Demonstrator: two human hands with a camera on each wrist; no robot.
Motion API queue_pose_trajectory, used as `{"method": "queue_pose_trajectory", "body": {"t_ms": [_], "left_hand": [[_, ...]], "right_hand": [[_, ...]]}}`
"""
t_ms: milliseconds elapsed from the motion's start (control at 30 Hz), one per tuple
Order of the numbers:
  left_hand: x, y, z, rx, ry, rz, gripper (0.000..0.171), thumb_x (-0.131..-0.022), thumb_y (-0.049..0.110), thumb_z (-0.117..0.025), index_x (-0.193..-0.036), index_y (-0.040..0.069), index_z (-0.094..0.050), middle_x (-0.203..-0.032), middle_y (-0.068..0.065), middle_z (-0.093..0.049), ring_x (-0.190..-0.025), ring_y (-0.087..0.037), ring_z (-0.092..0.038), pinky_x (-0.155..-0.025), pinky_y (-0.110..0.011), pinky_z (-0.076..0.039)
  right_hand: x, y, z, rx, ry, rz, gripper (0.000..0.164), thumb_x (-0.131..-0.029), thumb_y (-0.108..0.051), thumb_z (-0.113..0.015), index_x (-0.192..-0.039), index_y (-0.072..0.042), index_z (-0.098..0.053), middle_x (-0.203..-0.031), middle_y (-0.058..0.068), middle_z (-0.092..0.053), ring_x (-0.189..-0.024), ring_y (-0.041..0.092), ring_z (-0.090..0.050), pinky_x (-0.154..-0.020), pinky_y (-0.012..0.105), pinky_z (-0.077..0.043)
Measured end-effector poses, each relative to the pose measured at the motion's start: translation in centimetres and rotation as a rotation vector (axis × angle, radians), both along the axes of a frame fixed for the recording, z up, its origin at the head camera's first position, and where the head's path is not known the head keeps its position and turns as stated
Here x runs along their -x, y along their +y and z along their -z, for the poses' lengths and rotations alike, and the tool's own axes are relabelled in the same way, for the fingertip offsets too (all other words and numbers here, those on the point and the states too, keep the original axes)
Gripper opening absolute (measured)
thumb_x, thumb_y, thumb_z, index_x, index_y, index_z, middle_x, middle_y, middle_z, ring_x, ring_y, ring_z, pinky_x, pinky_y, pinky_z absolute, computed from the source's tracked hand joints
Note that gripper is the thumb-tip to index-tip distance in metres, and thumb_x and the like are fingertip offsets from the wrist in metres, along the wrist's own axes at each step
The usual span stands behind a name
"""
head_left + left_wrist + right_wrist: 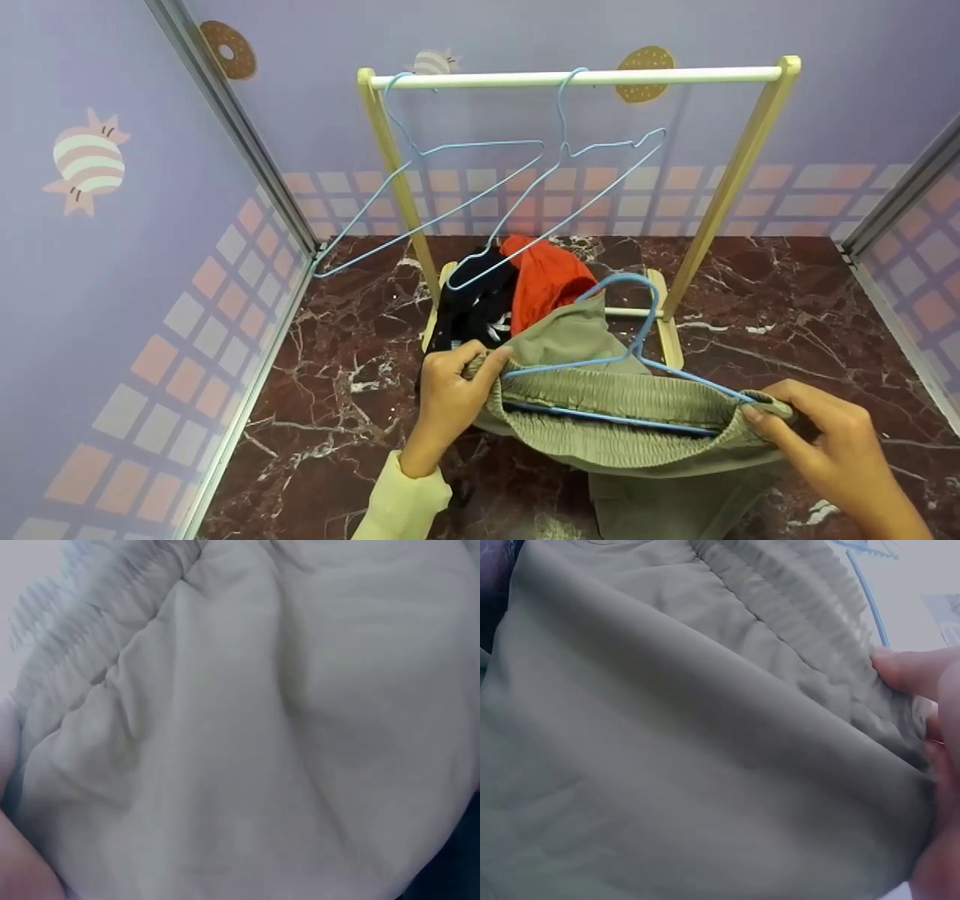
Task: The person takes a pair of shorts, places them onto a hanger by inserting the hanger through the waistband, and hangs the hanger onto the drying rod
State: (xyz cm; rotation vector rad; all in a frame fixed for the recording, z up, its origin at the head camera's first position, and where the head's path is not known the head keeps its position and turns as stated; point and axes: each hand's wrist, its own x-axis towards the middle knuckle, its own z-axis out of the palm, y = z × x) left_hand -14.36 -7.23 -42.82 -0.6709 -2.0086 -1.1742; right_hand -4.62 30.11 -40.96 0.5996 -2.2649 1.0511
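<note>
Both hands stretch the gathered elastic waistband of khaki-green pants (622, 450). A blue hanger (574, 365) sits with its shoulders and lower bar inside that waistband, its hook standing up above the opening. At the left end, my left hand (456, 394) pinches the waistband between thumb and curled fingers. My right hand (832, 442) grips the opposite end, thumb on the inner side near the hanger's tip. In the left wrist view the gathered cloth (217, 742) fills most of the picture. The right wrist view shows fingers (911, 671) on the waistband edge.
Behind stands a wooden rack with a white rail (487, 79). Two bare blue hangers, a left one (480, 142) and a right one (570, 217), hang from it. Black clothing (472, 307) and a red garment (547, 277) lie on the dark marbled surface (337, 420). Patterned panels enclose the space.
</note>
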Motion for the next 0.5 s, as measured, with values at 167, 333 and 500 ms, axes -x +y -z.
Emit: {"method": "queue_pose_trajectory", "body": {"t_ms": [167,333,500], "left_hand": [[-0.1,-0.2,-0.3,-0.083,-0.043,0.046,0.037,-0.077,0.012,-0.072,-0.051,0.016,-0.046,-0.045,0.009,-0.032,-0.042,0.002,-0.026,-0.042,-0.010,-0.022],[-0.5,0.0,-1.4,-0.162,-0.111,0.081,0.039,-0.078,0.004,-0.069,-0.049,0.012,-0.044,-0.044,0.005,-0.029,-0.043,0.004,-0.024,-0.041,-0.010,-0.021],[-1.5,0.2,-3.2,-0.212,-0.160,0.094,0.042,-0.079,-0.001,-0.066,-0.048,0.007,-0.038,-0.045,0.002,-0.027,-0.044,0.002,-0.023,-0.041,-0.012,-0.020]], "right_hand": [[-0.3,0.4,-0.1,-0.139,-0.144,0.043,0.030,-0.072,0.003,-0.071,-0.092,-0.019,-0.065,-0.065,-0.015,-0.055,-0.049,-0.005,-0.045,-0.049,0.011,-0.037],[-0.5,0.6,0.0,-0.197,-0.224,0.050,0.027,-0.076,-0.003,-0.069,-0.097,-0.020,-0.065,-0.064,-0.018,-0.055,-0.050,-0.004,-0.045,-0.054,0.009,-0.037],[-0.6,0.6,0.1,-0.187,-0.283,-0.013,0.030,-0.077,-0.002,-0.068,-0.104,-0.013,-0.067,-0.074,-0.016,-0.065,-0.059,-0.004,-0.057,-0.060,0.006,-0.041]]}}
